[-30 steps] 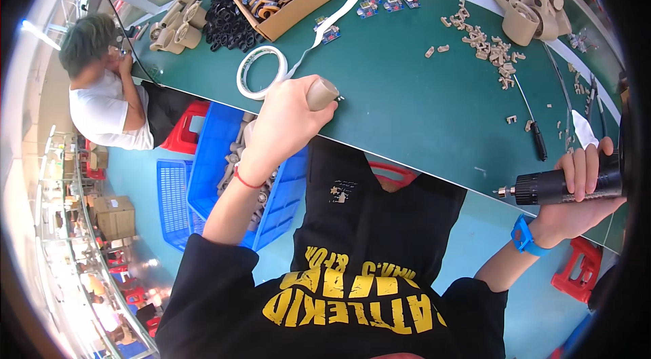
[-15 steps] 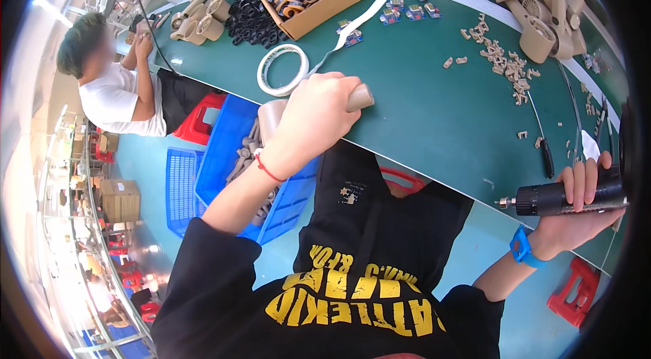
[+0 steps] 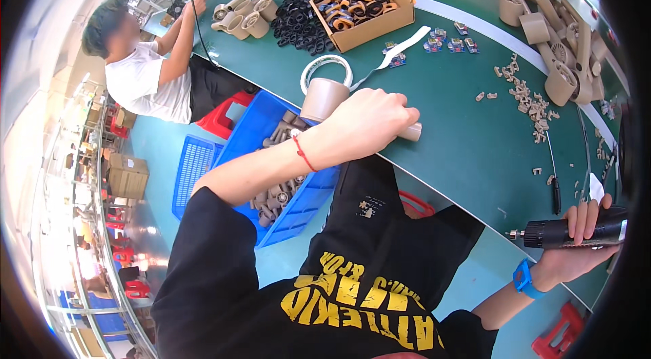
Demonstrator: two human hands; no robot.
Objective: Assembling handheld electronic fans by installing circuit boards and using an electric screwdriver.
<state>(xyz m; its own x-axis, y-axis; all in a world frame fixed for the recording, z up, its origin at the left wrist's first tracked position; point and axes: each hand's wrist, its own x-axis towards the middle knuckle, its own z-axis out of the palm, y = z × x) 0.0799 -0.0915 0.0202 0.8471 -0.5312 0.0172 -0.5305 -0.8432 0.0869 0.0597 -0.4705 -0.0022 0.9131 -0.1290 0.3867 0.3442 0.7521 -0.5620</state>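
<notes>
My left hand is closed around the handle of a beige hair dryer housing, near the table's front edge. The wide round barrel points left and overlaps the lower rim of a white tape roll; the handle's end shows past my fingers. Most of the handle is hidden by the hand. At the right, my right hand grips a black electric screwdriver lying sideways, its bit pointing left. A loose tape strip runs from the roll across the green table.
Below the table edge stands a blue crate of beige parts. Behind are black rings, a cardboard box and small circuit boards. Small beige clips, a thin screwdriver and beige housings lie right. A co-worker sits left.
The whole view has shifted, so the table things appear farther right. My left hand has turned the housing, bringing its barrel up against the tape roll in view. The right hand keeps its grip.
</notes>
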